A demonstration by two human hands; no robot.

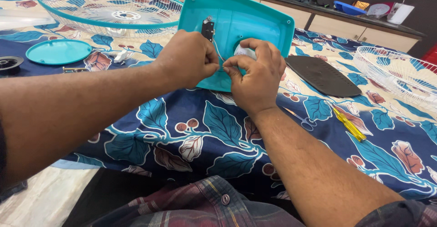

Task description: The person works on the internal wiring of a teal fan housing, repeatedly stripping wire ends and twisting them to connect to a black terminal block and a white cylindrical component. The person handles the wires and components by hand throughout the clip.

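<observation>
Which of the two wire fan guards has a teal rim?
The far-left fan guard, behind the round teal cover. The right-edge guard is plain white wire with no coloured rim.

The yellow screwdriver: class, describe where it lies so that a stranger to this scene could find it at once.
Start at the teal plastic base that both hands work on, upright on the leaf-patterned cloth. Move right past the flat black plate, then down toward the right forearm. The yellow screwdriver lies there alone, slim and translucent yellow, the only yellow thing on the cloth.
</observation>
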